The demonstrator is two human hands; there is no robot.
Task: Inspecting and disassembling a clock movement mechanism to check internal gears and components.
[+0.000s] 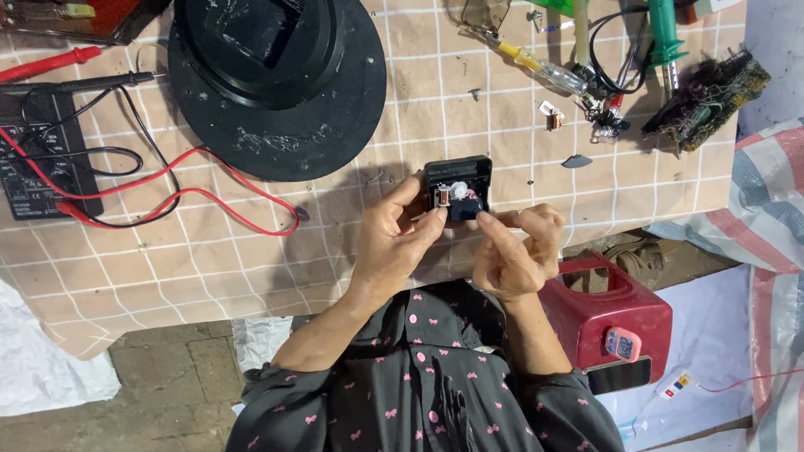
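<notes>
While pinching: hands (pixel 456 238), black module (pixel 457 186).

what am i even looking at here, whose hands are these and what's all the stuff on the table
This is one picture from a camera worn on a person's head, looking down at their own two bare hands. The left hand and right hand together hold a small square black plastic box, open, with white gears inside. Below lies a table with a tan grid-patterned cloth. On it sit a large round black plastic disc, a black meter with red and black leads, and a yellow-handled screwdriver. A red plastic stool stands beside the person.
</notes>
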